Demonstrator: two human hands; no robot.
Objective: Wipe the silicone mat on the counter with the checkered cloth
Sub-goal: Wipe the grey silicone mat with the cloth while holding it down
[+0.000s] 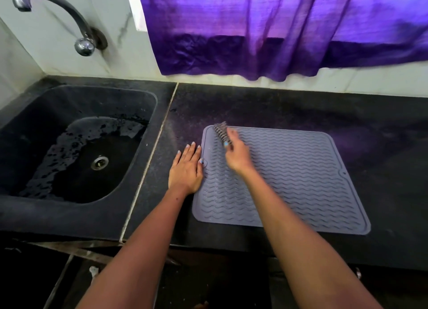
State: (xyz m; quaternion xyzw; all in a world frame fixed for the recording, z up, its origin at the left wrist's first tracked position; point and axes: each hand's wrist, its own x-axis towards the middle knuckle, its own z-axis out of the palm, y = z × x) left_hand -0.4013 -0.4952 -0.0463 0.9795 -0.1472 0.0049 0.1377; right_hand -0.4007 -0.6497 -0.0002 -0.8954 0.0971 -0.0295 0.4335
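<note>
A grey silicone mat [291, 176] with wavy ridges lies flat on the black counter [347, 114]. My right hand [236, 153] grips the bunched checkered cloth [221, 131] over the mat's far left corner; the cloth is blurred and mostly hidden by my fingers. My left hand [186, 169] lies flat with straight fingers on the counter, pressing against the mat's left edge, the thumb tip on the mat's rim.
A black sink [139, 146] with water marks and a metal drain [100, 162] sits to the left. A curved tap [58, 9] juts from the wall above it. A purple curtain [278, 30] hangs behind the counter.
</note>
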